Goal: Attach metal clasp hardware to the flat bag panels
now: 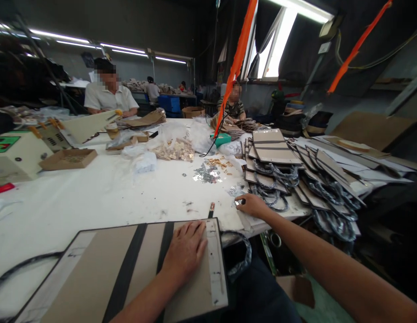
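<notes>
A beige panel (pixel 104 255) with dark edging, two dark straps and white end strips lies on the table edge and lap side. Wrapped black handles stick out at both its ends. My left hand (pixel 186 249) rests flat on its right part, fingers stretched towards the white strip. Further right, my right hand (pixel 255 206) is over the table, thumb and fingers pinched on a small shiny metal plate (pixel 240 202). Beyond it lies a pile of small silver metal plates (pixel 206 173), with gold-coloured pieces (pixel 219 163) just behind.
Stacked panels (pixel 274 154) with wrapped handles crowd the right. A short tool (pixel 211 208) lies behind the near panel. A cardboard tray (pixel 69 159) sits beside a machine (pixel 18 154) at left. Orange strips (pixel 237 63) hang overhead. Co-workers (pixel 110 94) sit across the table.
</notes>
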### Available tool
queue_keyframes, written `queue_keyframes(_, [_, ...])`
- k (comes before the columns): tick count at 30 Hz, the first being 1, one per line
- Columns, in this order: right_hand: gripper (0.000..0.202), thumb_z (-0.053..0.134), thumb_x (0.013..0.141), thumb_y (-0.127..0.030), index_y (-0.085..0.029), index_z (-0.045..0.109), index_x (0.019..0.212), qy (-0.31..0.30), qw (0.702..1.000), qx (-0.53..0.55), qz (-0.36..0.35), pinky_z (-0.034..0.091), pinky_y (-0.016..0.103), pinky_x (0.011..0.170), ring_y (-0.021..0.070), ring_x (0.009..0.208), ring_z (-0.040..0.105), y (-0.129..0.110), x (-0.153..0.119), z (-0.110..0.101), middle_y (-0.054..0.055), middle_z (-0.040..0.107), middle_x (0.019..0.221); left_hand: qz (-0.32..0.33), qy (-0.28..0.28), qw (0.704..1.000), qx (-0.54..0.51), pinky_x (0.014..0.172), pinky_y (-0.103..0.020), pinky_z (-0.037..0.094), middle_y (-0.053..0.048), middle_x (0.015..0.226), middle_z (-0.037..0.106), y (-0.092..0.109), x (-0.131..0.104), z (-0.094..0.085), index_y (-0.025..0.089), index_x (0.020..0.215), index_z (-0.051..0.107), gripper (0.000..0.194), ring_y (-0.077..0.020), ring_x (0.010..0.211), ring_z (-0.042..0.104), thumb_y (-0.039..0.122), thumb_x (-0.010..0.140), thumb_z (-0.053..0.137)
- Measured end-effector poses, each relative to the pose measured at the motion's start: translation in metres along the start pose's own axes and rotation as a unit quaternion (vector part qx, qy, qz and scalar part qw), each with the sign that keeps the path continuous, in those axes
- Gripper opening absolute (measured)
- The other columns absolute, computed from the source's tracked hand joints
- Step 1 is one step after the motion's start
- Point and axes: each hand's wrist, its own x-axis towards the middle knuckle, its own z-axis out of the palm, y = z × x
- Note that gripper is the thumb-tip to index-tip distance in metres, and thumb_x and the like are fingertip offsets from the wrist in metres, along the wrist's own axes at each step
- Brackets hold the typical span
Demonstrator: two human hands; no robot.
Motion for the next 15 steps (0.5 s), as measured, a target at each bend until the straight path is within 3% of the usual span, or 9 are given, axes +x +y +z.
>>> queue_keyframes(6, [0.018, 0.075, 0.081, -0.024, -0.018, 0.083, 0.096, 0.006, 0.999, 0.042, 0.000, 0.049, 0.030, 0.084, 0.0248, 0.095, 0.071, 0.001, 0.002, -0.005, 0.009, 0.079, 0.097, -0.003, 0.005, 1.000, -0.027, 0.108, -0.049, 0.040, -0.007, 0.145, 0.062, 0.003, -0.002, -0.002, 0.025, 0.146, 0.054, 0.046, -0.0297, 0.132, 0.053, 0.029, 0.100, 0.058])
queue_keyframes(9, [0.015, 0.070, 0.085, -0.024, -0.014, 0.081, 0.089, -0.010, 0.996, 0.091, 0.006, 0.050, 0.027, 0.068, 0.0201, 0.074, 0.072, -0.008, -0.006, -0.017, 0.007, 0.077, 0.077, -0.006, 0.007, 0.999, -0.033, 0.108, -0.049, 0.039, -0.007, 0.144, 0.062, 0.004, -0.003, -0.002, 0.025, 0.146, 0.054, 0.046, -0.0298, 0.132, 0.052, 0.029, 0.101, 0.057])
queue_keyframes(12, [0.017, 0.067, 0.085, -0.025, -0.013, 0.077, 0.092, -0.045, 0.979, 0.200, 0.017, 0.046, 0.022, 0.052, 0.0157, 0.057, 0.068, -0.035, -0.022, -0.019, 0.005, 0.074, 0.070, -0.006, 0.007, 0.999, -0.033, 0.108, -0.049, 0.039, -0.007, 0.145, 0.062, 0.004, -0.003, -0.001, 0.026, 0.147, 0.053, 0.047, -0.0305, 0.132, 0.052, 0.030, 0.101, 0.057])
queue_keyframes(15, [0.015, 0.072, 0.078, -0.023, -0.013, 0.073, 0.089, -0.093, 0.931, 0.352, 0.024, 0.044, 0.020, 0.046, 0.0143, 0.053, 0.066, -0.074, -0.041, -0.004, 0.004, 0.073, 0.070, -0.009, 0.007, 0.999, -0.036, 0.108, -0.050, 0.039, -0.007, 0.145, 0.061, 0.004, -0.003, -0.001, 0.026, 0.147, 0.052, 0.046, -0.0309, 0.133, 0.052, 0.031, 0.101, 0.057])
